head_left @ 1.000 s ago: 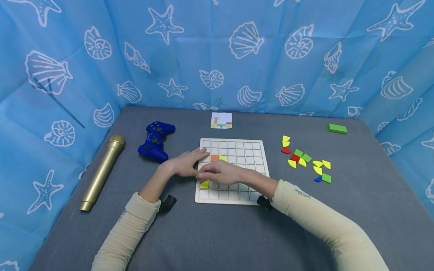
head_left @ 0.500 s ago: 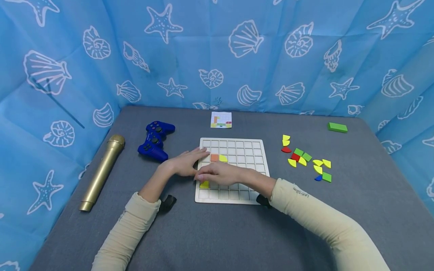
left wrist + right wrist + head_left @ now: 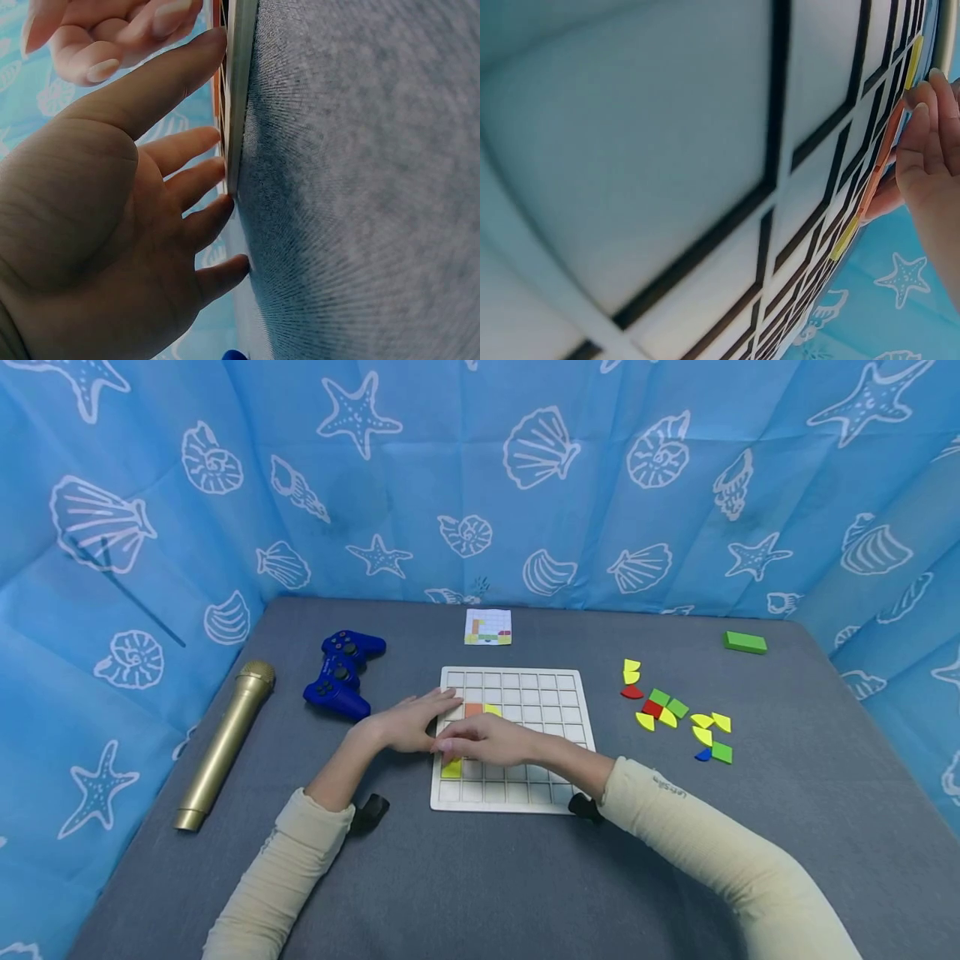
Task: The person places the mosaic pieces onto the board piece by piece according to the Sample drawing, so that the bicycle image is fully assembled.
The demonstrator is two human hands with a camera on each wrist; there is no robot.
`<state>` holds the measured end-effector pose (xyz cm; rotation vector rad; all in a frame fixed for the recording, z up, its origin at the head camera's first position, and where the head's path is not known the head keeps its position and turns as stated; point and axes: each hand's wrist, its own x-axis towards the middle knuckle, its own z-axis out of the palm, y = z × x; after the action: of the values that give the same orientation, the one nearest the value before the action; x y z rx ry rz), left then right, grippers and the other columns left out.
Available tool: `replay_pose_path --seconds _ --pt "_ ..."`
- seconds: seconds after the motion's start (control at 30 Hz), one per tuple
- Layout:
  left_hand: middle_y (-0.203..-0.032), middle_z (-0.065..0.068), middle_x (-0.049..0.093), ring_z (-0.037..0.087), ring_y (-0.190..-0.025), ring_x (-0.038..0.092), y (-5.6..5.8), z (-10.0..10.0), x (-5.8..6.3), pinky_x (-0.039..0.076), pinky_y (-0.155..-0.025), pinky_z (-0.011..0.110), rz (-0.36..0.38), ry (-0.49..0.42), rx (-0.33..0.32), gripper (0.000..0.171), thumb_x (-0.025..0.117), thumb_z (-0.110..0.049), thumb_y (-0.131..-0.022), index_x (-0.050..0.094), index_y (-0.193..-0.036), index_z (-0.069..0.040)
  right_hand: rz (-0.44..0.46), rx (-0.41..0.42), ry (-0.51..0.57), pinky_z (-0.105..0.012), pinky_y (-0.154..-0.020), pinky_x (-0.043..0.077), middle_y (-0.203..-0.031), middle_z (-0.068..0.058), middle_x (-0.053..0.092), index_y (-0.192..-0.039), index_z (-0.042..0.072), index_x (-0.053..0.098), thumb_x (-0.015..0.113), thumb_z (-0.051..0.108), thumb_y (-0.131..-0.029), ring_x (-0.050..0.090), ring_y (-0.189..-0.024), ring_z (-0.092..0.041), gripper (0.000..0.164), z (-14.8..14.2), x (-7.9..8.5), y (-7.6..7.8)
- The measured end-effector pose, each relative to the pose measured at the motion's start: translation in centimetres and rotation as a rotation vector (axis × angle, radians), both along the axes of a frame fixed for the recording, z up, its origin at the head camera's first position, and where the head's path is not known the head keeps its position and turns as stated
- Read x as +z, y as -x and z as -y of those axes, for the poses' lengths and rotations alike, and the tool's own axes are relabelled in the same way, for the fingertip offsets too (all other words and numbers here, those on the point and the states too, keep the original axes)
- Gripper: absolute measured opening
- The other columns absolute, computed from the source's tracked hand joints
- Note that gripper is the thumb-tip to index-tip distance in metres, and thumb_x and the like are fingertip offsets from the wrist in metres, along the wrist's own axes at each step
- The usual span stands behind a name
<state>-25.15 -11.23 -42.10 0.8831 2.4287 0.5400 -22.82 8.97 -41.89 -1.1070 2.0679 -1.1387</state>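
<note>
A white grid board lies on the grey table, holding an orange tile beside a yellow tile and another yellow tile lower down. More orange runs along the board's left column in the right wrist view. My left hand rests at the board's left edge, fingers spread and fairly straight. My right hand reaches across the grid, its fingertips at the orange and yellow pieces. Nothing held shows in the right hand; its fingers look loosely bent in the left wrist view.
Several coloured pieces, including a red tile, lie right of the board. A pattern card sits behind it. A blue game controller and gold microphone are at left. A green block lies far right, before a blue curtain.
My right hand's fingertips shift slightly at the board's left side. The left hand stays at the edge, and the pieces in sight keep their places.
</note>
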Motion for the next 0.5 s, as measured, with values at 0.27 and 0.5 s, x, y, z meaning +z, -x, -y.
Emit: replay_pose_path --seconds 0.27,0.5 --pt "-0.158 0.01 0.013 0.028 -0.144 0.004 -0.1 -0.2 0.2 0.008 -0.111 0.056 -0.003 0.012 0.011 0.075 0.063 -0.032 -0.093 0.023 -0.152 -0.01 0.194 -0.116 0.068 -0.038 -0.076 0.051 -0.095 -0.013 0.066 -0.119 0.0 0.063 0.039 0.022 -0.105 0.061 -0.085 -0.029 0.036 -1.0 0.3 -0.4" --pt "-0.158 0.01 0.012 0.026 -0.144 0.003 -0.1 -0.2 0.1 0.006 -0.112 0.053 0.017 0.016 0.027 0.082 0.064 -0.041 -0.09 0.022 -0.153 -0.01 0.502 -0.248 0.096 -0.042 -0.082 0.051 -0.102 -0.019 0.065 -0.123 -0.005 0.058 0.04 0.028 -0.104 0.063 -0.092 -0.031 0.042 -2.5 0.8 -0.6"
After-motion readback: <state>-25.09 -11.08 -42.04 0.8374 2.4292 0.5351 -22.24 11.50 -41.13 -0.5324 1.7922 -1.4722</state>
